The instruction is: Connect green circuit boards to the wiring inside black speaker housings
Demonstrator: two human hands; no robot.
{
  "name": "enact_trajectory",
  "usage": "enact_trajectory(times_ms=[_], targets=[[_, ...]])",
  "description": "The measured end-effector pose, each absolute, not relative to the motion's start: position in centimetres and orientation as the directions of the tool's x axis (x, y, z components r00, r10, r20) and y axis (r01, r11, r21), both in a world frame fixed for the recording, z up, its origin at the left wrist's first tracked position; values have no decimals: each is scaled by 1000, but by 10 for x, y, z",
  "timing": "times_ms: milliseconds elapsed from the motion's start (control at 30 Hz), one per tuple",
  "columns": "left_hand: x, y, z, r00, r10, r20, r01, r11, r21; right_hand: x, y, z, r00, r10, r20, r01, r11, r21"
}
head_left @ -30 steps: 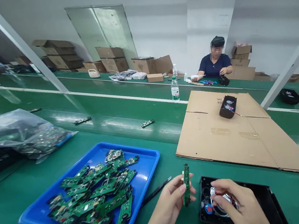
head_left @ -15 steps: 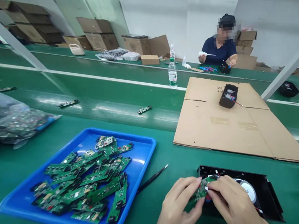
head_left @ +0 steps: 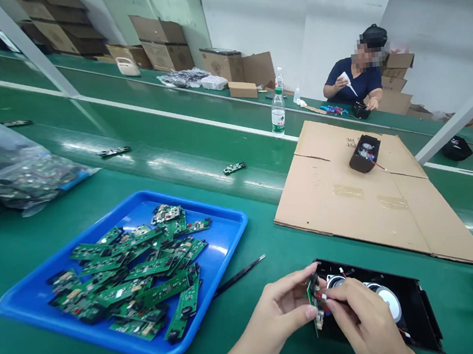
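My left hand [head_left: 282, 310] is closed on a green circuit board [head_left: 315, 305], gripping it by its edges so that it stands nearly upright. Between the fingertips of my right hand [head_left: 363, 313] is a small white wire connector [head_left: 324, 297], held against or close to the board; whether it is seated I cannot tell. Both hands are over the left end of a black speaker housing [head_left: 414, 304], which has two round speakers in it. A blue tray [head_left: 235, 222] of several similar boards [head_left: 157, 267] sits to the left. Tweezers [head_left: 242, 273] lie between tray and hands.
A flattened cardboard sheet [head_left: 328, 207] carries another black speaker housing [head_left: 365, 153]. Loose boards [head_left: 234, 168] and a water bottle [head_left: 278, 115] are on the green surface beyond. A bag of boards [head_left: 19, 166] lies at left. Across the bench, a person [head_left: 353, 77] holds a white bottle.
My left hand has turned the circuit board from lying fairly flat to nearly upright. My right hand keeps its pinch at the connector. The person opposite has tilted the white bottle downward.
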State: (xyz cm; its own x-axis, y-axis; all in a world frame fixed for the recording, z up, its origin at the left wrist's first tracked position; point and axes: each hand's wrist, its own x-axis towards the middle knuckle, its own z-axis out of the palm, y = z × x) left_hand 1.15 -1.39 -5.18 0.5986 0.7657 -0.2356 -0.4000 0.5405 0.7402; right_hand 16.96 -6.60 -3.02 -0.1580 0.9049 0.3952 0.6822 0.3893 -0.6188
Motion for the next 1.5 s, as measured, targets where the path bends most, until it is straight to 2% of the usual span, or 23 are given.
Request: enact_trajectory(times_ms=[167, 367, 500, 567, 700, 1067, 1167, 1300, 1500], targets=[[10, -20, -49, 573, 784, -239, -377, 511, 772, 166, -64, -27, -154, 889, 432, 702, 406, -585], [11, -20, -43, 570, 781, -257, -344, 510, 788, 166, -65, -30, -150, 889, 433, 670, 413, -616], [13, -20, -44, 569, 774, -277, -346, 531, 774, 162, -68, -35, -166, 835, 525, 705, 473, -529], [14, -21, -44, 553, 784, -281, -344, 522, 781, 160, -70, -36, -147, 825, 545, 703, 475, -530], [15, -21, -42, 535, 800, -270, -360, 505, 784, 161, -72, -36, -114, 849, 516, 661, 452, -599], [12, -26, -46, 557, 812, -176, -333, 413, 848, 161, -68, -25, -152, 855, 497, 690, 451, -566], [12, -25, -47, 533, 819, -210, -332, 431, 839, 159, -68, -25, -105, 878, 466, 665, 410, -624], [11, -25, -48, 504, 830, -240, -307, 432, 848, 158, -66, -27, -29, 936, 350, 553, 307, -775], [12, -29, -48, 401, 868, -294, -140, 375, 916, 153, -68, -35, 61, 961, 269, 443, 216, -870]])
